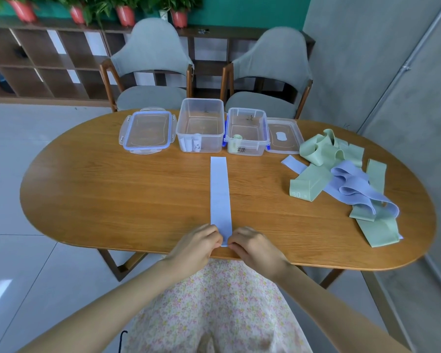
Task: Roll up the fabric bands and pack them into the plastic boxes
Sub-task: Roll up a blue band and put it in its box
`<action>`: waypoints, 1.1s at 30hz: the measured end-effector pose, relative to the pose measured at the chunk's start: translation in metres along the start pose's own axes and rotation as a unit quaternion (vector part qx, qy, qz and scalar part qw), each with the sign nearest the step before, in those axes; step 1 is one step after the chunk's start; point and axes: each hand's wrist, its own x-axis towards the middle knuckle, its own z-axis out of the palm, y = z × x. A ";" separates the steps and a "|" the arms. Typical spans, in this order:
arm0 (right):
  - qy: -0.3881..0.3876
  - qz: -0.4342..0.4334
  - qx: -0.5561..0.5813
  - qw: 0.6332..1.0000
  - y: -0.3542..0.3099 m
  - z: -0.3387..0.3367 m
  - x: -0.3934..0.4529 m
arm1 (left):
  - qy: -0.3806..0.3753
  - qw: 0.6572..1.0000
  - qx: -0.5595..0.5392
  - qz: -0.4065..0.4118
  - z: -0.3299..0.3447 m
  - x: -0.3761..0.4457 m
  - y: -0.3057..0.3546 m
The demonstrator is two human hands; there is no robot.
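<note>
My left hand (197, 242) and my right hand (252, 244) sit at the near edge of the oval wooden counter (112, 189), each with curled fingers (215, 235) pinching the near end of a pale blue fabric band (219, 189). The band lies flat and straight, a long smooth strip running away from me toward the far side, its far end stopping just short of the boxes. To its left the wood grain is bare right out to the rounded left edge. To its right there is a strip of bare wood before a loose heap of bands (346, 179), matte green and soft lavender-blue ones tangled and looped over each other, one green end trailing close to the near right edge. Along the far side stands a row of clear plastic pieces: a flat lid with blue clips (148, 131) on the left, then a taller open box (201, 124) with white rolls standing in its near left corner, then a lower open box (247, 131) with a pale green roll in its near left corner, then a second lid (284, 136) lying flat and touching that box. Beyond the far edge two grey upholstered chairs (150, 70) with wooden frames are pulled close to the counter.
</note>
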 end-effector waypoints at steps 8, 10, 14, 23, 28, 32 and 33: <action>-0.018 0.162 0.064 0.985 -0.008 -0.008 0.014 | -0.023 0.988 -0.075 -0.135 -0.010 0.010 0.010; -0.017 0.207 0.083 0.975 -0.009 -0.011 0.020 | -0.022 0.984 -0.090 -0.152 -0.012 0.014 0.012; -0.011 0.205 0.075 0.976 -0.011 -0.014 0.025 | -0.012 0.985 -0.088 -0.146 -0.012 0.014 0.010; 0.027 0.015 -0.076 0.997 -0.018 0.002 0.006 | -0.051 0.991 0.120 0.009 -0.012 0.002 0.023; 0.015 -0.026 -0.122 0.992 -0.016 0.006 -0.005 | -0.014 0.984 0.167 0.068 -0.002 -0.010 0.022; 0.005 -0.017 -0.138 0.990 -0.015 0.005 0.000 | 0.005 0.985 0.163 0.055 -0.001 -0.007 0.019; -0.004 -0.004 -0.143 0.990 -0.016 0.004 0.003 | 0.002 0.984 0.167 0.059 -0.002 -0.006 0.020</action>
